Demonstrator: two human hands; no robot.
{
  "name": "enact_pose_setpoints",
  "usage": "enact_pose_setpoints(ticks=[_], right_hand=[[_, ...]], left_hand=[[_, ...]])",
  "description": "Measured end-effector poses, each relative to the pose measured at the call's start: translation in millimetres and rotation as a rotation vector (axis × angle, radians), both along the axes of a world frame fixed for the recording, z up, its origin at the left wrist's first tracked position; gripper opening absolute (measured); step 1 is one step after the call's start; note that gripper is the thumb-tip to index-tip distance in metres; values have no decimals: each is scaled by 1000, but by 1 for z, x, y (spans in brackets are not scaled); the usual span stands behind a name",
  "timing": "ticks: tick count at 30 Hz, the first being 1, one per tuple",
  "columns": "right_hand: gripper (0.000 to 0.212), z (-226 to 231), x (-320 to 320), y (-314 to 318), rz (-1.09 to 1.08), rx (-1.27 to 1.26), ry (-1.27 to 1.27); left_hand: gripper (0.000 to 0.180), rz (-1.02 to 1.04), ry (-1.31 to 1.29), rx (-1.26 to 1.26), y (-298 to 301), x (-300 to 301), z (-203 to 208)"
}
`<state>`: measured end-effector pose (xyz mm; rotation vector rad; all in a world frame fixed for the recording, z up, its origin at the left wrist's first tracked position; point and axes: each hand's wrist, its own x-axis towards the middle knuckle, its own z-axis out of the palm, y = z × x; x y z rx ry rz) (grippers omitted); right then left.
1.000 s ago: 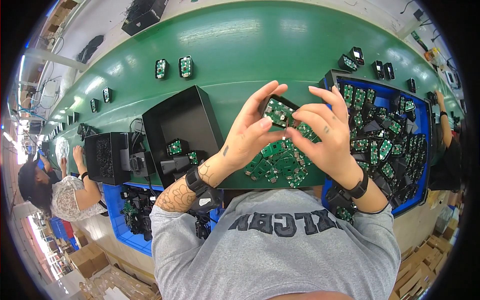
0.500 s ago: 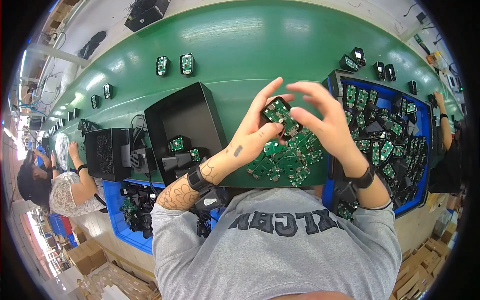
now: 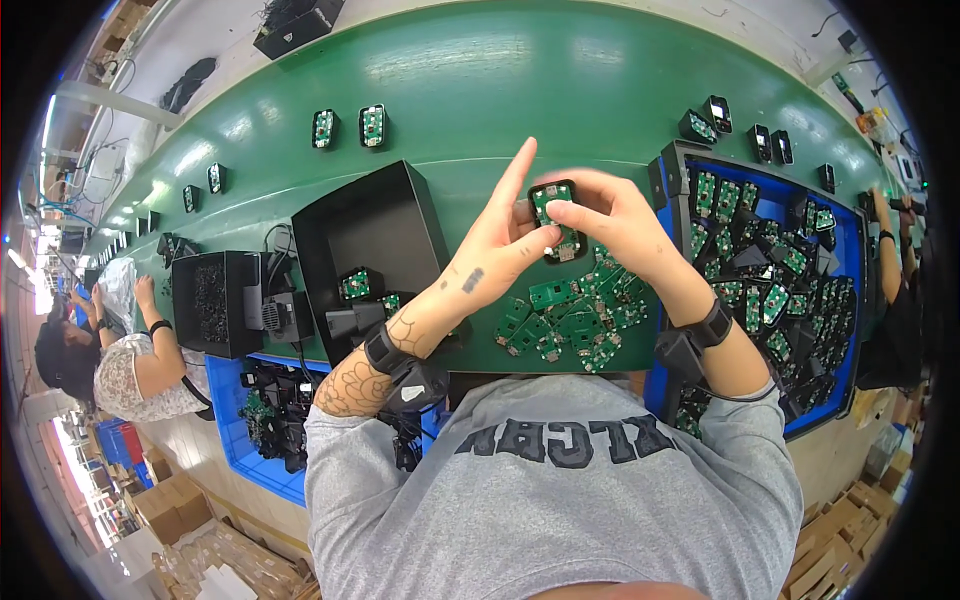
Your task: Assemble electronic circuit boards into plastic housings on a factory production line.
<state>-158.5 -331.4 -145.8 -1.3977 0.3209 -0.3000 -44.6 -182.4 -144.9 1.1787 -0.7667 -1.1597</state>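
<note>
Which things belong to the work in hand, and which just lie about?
Likely in the work:
held black-cased green board
loose green boards
heap of boards and cases, right

Probably lying about:
cardboard boxes
dark bundle, upper left

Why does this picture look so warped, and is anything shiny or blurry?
Head view: the fisheye lens bows the long green tabletop into an arc inside a dark round border; head view: pale glare streaks its far part; head view: the bare right hand looks smeared along its upper fingers, while the black-cased green circuit board under its thumb reads clearer.
</note>
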Motion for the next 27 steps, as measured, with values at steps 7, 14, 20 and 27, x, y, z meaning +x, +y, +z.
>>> enact_pose_setpoints(ticks=[7,14,20,27], right_hand=[[31,-6,-2,4,-168,-54,-108],[36,-1,-6,6,-49,120,42],[32,-7,-3,13,-107,121,-35],[27,-5,4,21,-121,57,-76]], left_hand=[[80,-28,249,17,-3,1,4],[73,-39,133,21,-7,-4,0],[69,-4,-18,-37,-8,-16,-4],[58,110,-113,-31,-6,-21,-7]])
